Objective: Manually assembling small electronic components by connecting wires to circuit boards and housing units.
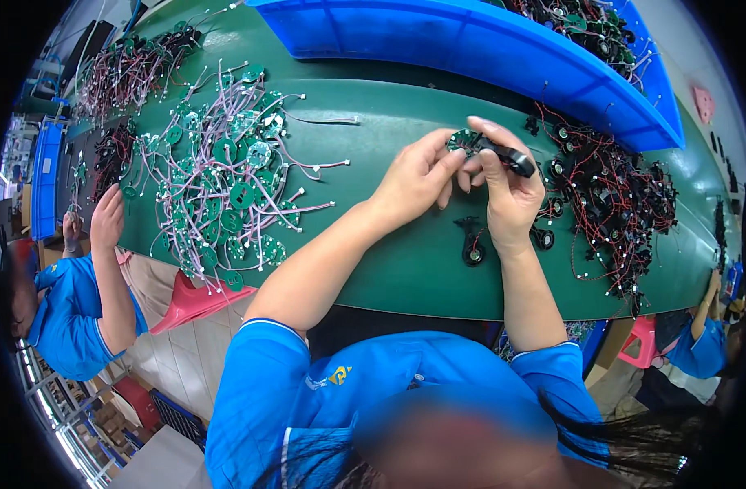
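Observation:
Above the green table, my two hands meet at the middle. My left hand (414,178) pinches a small round green circuit board (461,140) at its edge. My right hand (516,200) is closed round a black plastic speaker part (516,161), its thumb pressed on it. Board and speaker part are side by side; whether they are joined is hidden by the fingers. Below my hands a loose black speaker (472,251) lies on the table. To the left spreads a heap of round green circuit boards (241,194) with pale wires and white plugs.
A blue bin (471,50) holding more parts stands along the far side. Right of my hands lies a pile of black speakers (613,204) with red wires. At far left a co-worker's hand (106,216) is by another wired heap (132,73); another person (699,346) sits at far right.

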Action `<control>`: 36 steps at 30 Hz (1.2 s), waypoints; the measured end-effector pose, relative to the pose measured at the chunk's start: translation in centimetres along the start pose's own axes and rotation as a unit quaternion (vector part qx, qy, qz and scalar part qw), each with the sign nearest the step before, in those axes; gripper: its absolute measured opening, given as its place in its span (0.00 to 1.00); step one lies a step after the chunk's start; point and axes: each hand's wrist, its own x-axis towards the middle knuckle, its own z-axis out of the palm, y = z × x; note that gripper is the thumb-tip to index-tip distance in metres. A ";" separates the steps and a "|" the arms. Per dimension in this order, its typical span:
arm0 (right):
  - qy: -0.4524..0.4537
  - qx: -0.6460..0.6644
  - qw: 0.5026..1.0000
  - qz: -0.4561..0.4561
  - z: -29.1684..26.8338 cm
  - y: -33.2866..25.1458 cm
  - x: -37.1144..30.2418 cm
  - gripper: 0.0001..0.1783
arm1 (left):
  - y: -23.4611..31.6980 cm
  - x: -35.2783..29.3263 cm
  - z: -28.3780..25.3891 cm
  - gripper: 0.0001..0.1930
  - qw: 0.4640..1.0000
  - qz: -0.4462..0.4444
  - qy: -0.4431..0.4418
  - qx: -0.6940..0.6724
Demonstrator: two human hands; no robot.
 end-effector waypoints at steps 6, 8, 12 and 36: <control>0.009 -0.117 0.993 0.011 -0.5 -0.6 0.3 0.17 | 0.2 -0.1 -0.2 0.10 0.999 -0.004 0.048 0.011; 0.008 -0.111 0.993 0.038 -0.5 -0.7 0.2 0.17 | 0.3 -0.1 -0.3 0.10 0.998 -0.010 0.063 0.009; 0.039 -0.078 0.996 0.029 -0.6 -0.5 0.0 0.16 | 0.3 0.2 -0.2 0.10 0.993 -0.019 0.091 0.076; 0.057 0.111 0.984 0.128 0.5 -0.6 -0.2 0.09 | 0.0 -0.8 1.2 0.20 0.993 0.003 0.052 0.103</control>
